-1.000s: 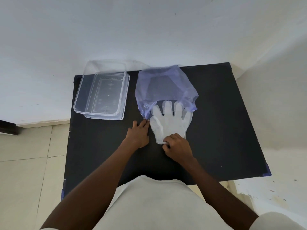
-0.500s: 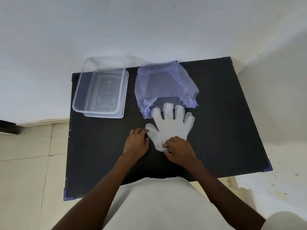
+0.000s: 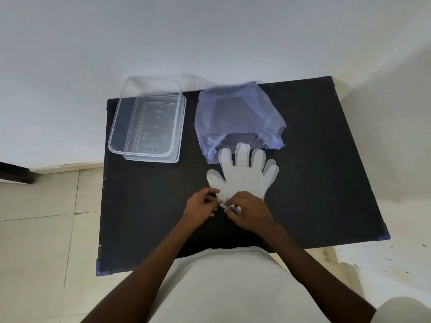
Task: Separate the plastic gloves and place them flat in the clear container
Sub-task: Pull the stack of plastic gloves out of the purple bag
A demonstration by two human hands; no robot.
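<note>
Both my hands, left hand [image 3: 202, 205] and right hand [image 3: 250, 213], pinch the plastic gloves [image 3: 245, 177] at the cuff with closed fingers [image 3: 229, 202] on the black table [image 3: 326, 183].

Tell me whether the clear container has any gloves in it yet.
Empty. The clear container shows only its own moulded base through the plastic; the plastic gloves lie spread on the black table.

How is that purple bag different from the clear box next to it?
The purple bag is tinted, soft and crumpled; the clear container is colourless and rigid, with straight walls. The bag's edge touches the plastic gloves; the container stands apart, nothing visible inside. Both are see-through and sit on the black table.
</note>
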